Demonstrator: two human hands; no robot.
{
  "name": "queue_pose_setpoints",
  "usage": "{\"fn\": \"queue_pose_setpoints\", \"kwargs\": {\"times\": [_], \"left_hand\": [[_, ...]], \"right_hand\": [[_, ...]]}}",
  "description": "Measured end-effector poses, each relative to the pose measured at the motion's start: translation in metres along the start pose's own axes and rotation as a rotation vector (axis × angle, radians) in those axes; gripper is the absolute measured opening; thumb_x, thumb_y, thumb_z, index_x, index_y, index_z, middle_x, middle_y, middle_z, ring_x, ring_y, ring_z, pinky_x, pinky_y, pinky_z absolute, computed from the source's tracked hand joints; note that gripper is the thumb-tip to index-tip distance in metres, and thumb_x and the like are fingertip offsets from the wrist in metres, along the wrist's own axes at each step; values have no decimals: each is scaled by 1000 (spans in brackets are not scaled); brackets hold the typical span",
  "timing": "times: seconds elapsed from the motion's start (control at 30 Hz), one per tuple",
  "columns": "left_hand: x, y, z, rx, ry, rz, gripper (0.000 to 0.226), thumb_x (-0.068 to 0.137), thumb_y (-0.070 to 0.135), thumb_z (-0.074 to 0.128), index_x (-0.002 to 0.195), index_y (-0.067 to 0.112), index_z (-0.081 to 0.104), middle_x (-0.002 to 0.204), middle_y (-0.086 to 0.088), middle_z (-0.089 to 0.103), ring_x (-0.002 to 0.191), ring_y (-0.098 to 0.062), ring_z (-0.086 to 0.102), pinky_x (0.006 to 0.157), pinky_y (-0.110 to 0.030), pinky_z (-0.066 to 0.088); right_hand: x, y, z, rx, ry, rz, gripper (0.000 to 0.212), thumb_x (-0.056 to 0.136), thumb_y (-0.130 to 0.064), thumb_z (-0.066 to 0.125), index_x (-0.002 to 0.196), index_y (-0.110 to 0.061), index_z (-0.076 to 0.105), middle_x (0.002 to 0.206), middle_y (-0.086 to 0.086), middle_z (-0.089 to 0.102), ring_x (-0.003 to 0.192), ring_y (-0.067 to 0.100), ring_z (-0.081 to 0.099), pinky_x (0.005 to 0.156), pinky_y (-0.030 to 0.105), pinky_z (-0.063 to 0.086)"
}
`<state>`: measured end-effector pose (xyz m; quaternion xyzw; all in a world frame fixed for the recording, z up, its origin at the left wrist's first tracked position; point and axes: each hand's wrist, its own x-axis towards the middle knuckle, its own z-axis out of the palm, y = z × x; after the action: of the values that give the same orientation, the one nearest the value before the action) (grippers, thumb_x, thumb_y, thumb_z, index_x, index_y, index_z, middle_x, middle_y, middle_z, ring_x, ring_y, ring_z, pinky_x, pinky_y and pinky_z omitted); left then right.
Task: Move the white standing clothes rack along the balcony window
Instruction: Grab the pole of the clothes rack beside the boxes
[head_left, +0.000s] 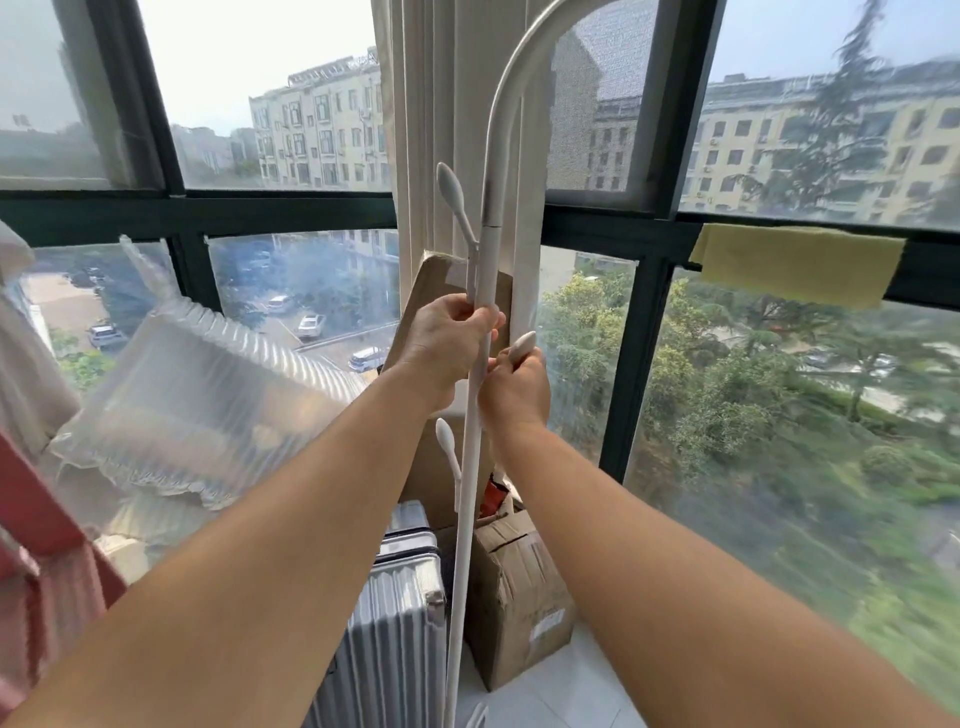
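White clothes rack (480, 312): pole upright, my left hand (447, 345) wrapped around it, right hand (514, 387) gripping just below. Suitcase (400, 623), cardboard box (514, 587) crowd beneath; balcony window (644, 332) beyond.
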<state>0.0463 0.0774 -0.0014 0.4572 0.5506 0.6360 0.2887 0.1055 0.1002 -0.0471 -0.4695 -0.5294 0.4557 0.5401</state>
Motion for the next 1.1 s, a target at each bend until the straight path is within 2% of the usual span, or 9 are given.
{"fn": "queue_pose_setpoints", "kwargs": {"times": [0.13, 0.3, 0.47, 0.53, 0.63, 0.73, 0.87, 1.0, 1.1], "left_hand": [[-3, 4, 25, 15, -68, 26, 16, 91, 19, 58, 76, 23, 62, 99, -8, 70, 94, -24, 66, 84, -39, 56], [-9, 7, 65, 17, -183, 32, 3, 90, 20, 59, 90, 17, 61, 104, -10, 70, 101, -28, 67, 92, -44, 54], [-22, 10, 110, -8, -280, 48, 3, 89, 17, 60, 88, 19, 58, 92, -5, 68, 93, -26, 67, 86, -39, 56], [-27, 14, 127, -27, -310, 50, 7, 89, 17, 59, 84, 21, 57, 91, -6, 67, 89, -24, 66, 86, -40, 56], [-31, 20, 148, -33, -369, 73, 10, 90, 17, 58, 81, 22, 55, 91, -6, 67, 88, -23, 65, 87, -42, 56], [-34, 23, 167, -58, -425, 90, 10, 89, 17, 59, 83, 24, 55, 89, -5, 67, 85, -23, 66, 83, -39, 57], [-39, 24, 184, -70, -485, 111, 12, 89, 16, 60, 84, 26, 55, 86, -5, 65, 77, -20, 64, 68, -29, 55], [-42, 21, 199, -53, -527, 110, 12, 89, 16, 59, 84, 25, 55, 84, -4, 66, 78, -21, 65, 77, -36, 57], [-46, 19, 209, -63, -556, 96, 11, 89, 16, 60, 85, 24, 54, 87, -5, 66, 81, -21, 65, 74, -31, 57]], "right_hand": [[3, 0, -27, -59, 86, -58, 6, 94, -21, 38, 91, -17, 42, 71, -7, 48, 64, 11, 47, 70, 33, 39], [6, 1, -70, -78, 217, -85, 9, 95, -22, 36, 87, -19, 41, 68, -7, 47, 60, 6, 44, 61, 30, 33], [9, 3, -115, -44, 305, -47, 14, 96, -25, 35, 87, -17, 44, 70, -3, 50, 69, 20, 51, 68, 32, 39], [10, 1, -132, 20, 339, -23, 16, 96, -22, 37, 82, -19, 45, 69, -2, 51, 66, 18, 50, 60, 29, 39], [10, -2, -155, -42, 391, -89, 15, 95, -19, 37, 82, -18, 44, 68, -3, 51, 60, 10, 48, 50, 21, 37], [13, -1, -174, -85, 444, -128, 8, 95, -20, 37, 92, -18, 45, 70, -8, 51, 63, 3, 48, 54, 26, 36], [16, 2, -189, -71, 523, -159, 5, 96, -18, 37, 94, -20, 41, 71, -13, 48, 62, -3, 44, 52, 19, 32], [16, 6, -201, -82, 562, -150, 8, 96, -19, 35, 97, -16, 42, 80, -3, 56, 69, 15, 53, 62, 29, 38], [17, 10, -209, -100, 606, -155, 8, 96, -19, 34, 96, -16, 42, 88, 4, 57, 74, 20, 52, 65, 31, 38]]}}
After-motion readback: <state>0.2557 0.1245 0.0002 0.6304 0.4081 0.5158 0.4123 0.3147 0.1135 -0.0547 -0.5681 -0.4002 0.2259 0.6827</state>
